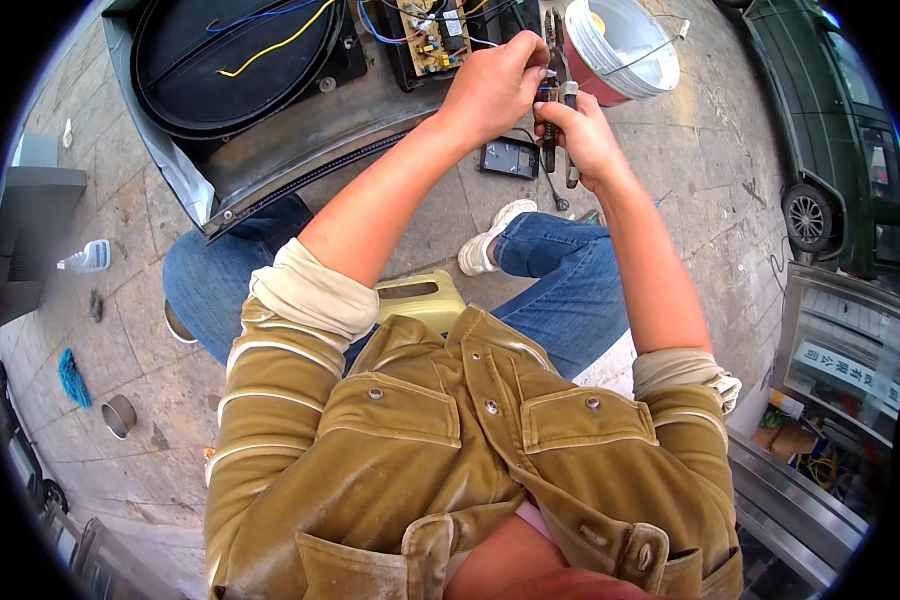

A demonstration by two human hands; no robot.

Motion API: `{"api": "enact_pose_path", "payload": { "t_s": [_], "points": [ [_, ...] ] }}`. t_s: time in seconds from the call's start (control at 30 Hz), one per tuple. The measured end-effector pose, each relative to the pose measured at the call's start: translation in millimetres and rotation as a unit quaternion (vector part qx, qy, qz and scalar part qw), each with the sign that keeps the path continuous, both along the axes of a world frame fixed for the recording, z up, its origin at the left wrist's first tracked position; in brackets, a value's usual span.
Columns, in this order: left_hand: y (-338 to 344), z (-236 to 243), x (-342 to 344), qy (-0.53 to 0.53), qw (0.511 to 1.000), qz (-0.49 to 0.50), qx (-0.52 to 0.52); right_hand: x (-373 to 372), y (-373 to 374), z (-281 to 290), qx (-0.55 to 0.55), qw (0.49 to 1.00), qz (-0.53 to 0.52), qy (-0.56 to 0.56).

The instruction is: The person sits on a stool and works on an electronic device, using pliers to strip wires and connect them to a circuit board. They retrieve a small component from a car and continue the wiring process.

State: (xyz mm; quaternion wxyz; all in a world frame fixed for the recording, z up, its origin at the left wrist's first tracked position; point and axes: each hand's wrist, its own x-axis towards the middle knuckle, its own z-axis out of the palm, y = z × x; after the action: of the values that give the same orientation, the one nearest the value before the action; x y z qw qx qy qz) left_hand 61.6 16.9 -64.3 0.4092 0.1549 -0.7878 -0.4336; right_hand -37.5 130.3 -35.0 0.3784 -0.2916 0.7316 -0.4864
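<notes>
Two bare hands meet at the top of the view, over paved ground, working at a dark, narrow tool (549, 152) with two long legs that run nearly parallel. The right hand (585, 140) has its thumb and fingers wrapped around the tool, clamped on it, with the lower ends of both legs sticking out toward the person. The left hand (498, 92) comes in from the other side, fingers bent and close together at the tool's upper part; whether they pinch the tool or some small piece, I cannot tell. Just beyond the right hand stands a white and red bucket (584, 52). To the left of the tool, a green-brown circuit board (432, 50) sits at a large metal housing (300, 140), next to a round black part (240, 70) with a yellow wire (298, 37) lying across it. Below the hands, a small black case (510, 157) lies on the paving, with a plug (562, 204) near it. A pale yellow stool (425, 308) shows between the person's knees, and a blue cloth (73, 378) lies far off to the left.
</notes>
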Motion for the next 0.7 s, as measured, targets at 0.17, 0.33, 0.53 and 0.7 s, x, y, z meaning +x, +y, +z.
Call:
{"api": "enact_pose_path", "payload": {
  "t_s": [0.17, 0.33, 0.53, 0.7],
  "points": [
    [1.9, -4.0, -1.8, -0.031, 0.998, 0.001, -0.058, -2.7, 0.5, -4.9, 0.027, 0.999, 0.007, 0.038],
    [3.5, -3.4, 0.1, -0.041, 0.995, 0.0, -0.088, 1.1, 0.3, -3.0, 0.032, 0.998, 0.009, 0.049],
    [2.7, -4.3, 1.1, -0.043, 0.996, -0.006, -0.08, 3.2, -1.0, -7.8, 0.02, 0.998, 0.009, 0.053],
    [3.4, -2.3, -0.5, -0.049, 0.995, -0.005, -0.085, 1.2, -0.1, -14.2, 0.004, 0.999, 0.002, 0.033]
  ]
}}
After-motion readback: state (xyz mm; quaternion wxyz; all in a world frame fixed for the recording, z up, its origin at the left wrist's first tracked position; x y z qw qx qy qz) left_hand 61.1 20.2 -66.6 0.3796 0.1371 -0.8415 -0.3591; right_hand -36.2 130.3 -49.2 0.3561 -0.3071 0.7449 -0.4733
